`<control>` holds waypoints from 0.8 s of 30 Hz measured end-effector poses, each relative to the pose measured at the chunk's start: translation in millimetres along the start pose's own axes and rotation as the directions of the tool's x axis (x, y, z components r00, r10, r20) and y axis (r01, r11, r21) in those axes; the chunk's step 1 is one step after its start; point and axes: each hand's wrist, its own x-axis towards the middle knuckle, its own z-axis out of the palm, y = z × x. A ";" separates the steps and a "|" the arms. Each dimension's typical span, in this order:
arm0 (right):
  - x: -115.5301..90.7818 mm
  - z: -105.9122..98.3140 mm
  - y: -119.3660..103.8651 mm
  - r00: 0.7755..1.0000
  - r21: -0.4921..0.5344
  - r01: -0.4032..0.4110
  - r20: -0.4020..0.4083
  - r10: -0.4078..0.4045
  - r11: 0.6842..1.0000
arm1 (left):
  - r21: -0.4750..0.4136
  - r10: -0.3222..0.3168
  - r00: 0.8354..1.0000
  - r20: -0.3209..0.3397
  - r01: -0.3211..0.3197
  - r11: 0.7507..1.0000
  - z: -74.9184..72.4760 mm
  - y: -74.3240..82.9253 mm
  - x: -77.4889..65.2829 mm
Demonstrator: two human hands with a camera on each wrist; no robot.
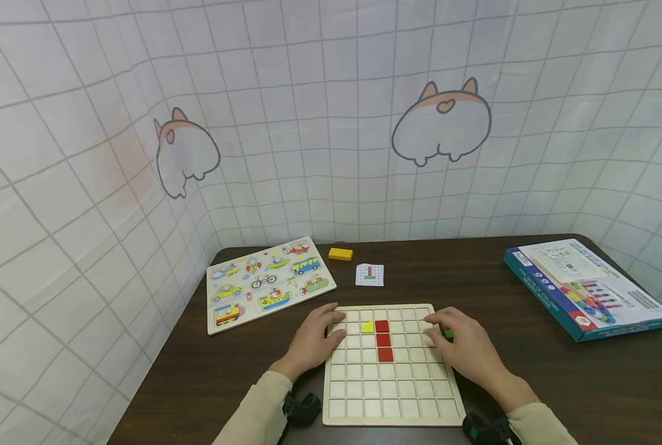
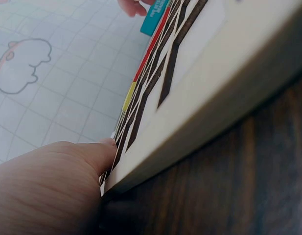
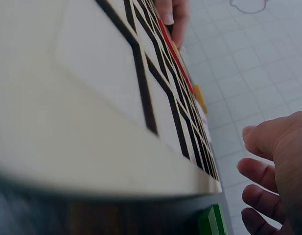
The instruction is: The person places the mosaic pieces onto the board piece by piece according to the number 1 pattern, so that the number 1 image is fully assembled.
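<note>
A pale wooden grid board (image 1: 358,389) lies in front of me, its cells white. Three red squares (image 1: 383,340) form a column on it, and a yellow piece (image 1: 368,327) with one slanted or curved side sits left of the top one. At the board's left edge rests my left hand (image 1: 311,340), thumb and index fingertips over the rim; its other fingers are hidden. My right hand (image 1: 466,343) hovers by the right edge, fingers loosely bent and holding nothing. Partly hidden by that hand, a green block (image 3: 212,223) lies beside the board.
Behind the board lies a small card (image 1: 369,275) printed with a coloured grid, near a yellow block (image 1: 340,254). A vehicle picture puzzle (image 1: 269,281) is at the left back. To the right lies a flat game box (image 1: 586,287). Grid-patterned cloth (image 1: 308,123) surrounds the table.
</note>
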 end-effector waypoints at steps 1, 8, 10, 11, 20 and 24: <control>0.2 -1.3 2.0 1.000 -0.006 -0.002 -0.001 0.002 1.000 | -0.001 0.000 1.000 0.000 0.000 1.000 -0.2 0.4 0.1; 0.3 -13.5 12.8 1.000 -0.068 -0.005 0.009 0.006 0.998 | 0.004 0.004 1.000 0.001 -0.004 1.000 -0.2 0.1 -0.1; 0.6 -16.9 15.6 1.000 -0.077 -0.017 0.017 0.019 0.997 | 0.002 0.002 1.000 0.002 -0.002 1.000 -0.3 0.0 -0.5; 0.7 -18.8 17.1 0.999 -0.080 -0.026 0.020 0.028 0.996 | 0.002 0.001 1.000 0.003 -0.001 1.000 -0.4 0.0 -0.6; 1.6 -30.4 27.7 0.997 -0.114 -0.066 0.042 0.072 0.991 | -0.006 0.002 1.000 0.004 -0.002 1.000 -0.7 -0.2 -0.7; 2.2 -33.5 29.7 0.993 -0.137 -0.092 0.065 0.102 0.986 | -0.003 0.002 1.000 0.004 -0.002 1.000 -0.4 -0.5 -0.3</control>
